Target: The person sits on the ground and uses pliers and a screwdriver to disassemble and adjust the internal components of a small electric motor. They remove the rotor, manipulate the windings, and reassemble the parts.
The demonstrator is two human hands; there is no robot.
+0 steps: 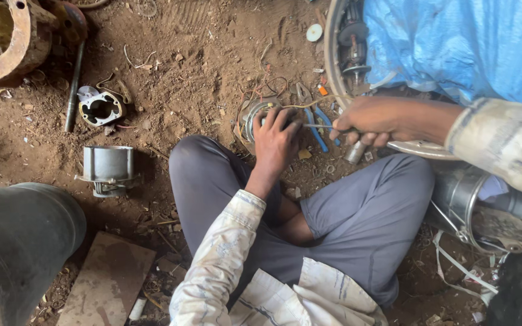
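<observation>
Ground: bare brown dirt floor (206,54), littered with wire scraps, small stones and metal bits; no walls in view.
Viewpoint: looking straight down at a person sitting cross-legged in grey trousers (364,211) and a pale, stained long-sleeved shirt.
Left hand (276,142): palm down, fingers curled over a small round motor part (254,115) that lies on the dirt just in front of the knees; it presses on the part and steadies it.
Right hand (367,124): closed in a fist around the handle of a thin metal screwdriver (315,126), whose shaft runs sideways to the left hand's fingertips at the motor part.
Beside the work: blue-handled pliers (316,130) lie on the dirt under the screwdriver shaft, near a tangle of thin wires.
Far left: a grey cylindrical metal housing (109,169) stands well apart from the hands; above it lie a flat metal bracket with holes (99,108) and a long rod (74,84).
Top left corner: a rusty flanged pipe piece (7,42).
Bottom left: a large dark pipe (19,241) and a flat brown board (107,281).
Right side: a blue plastic sheet (454,42) over a large round metal casing (342,54), crowding the right arm; shiny metal cans (472,199) sit beside the right knee.
</observation>
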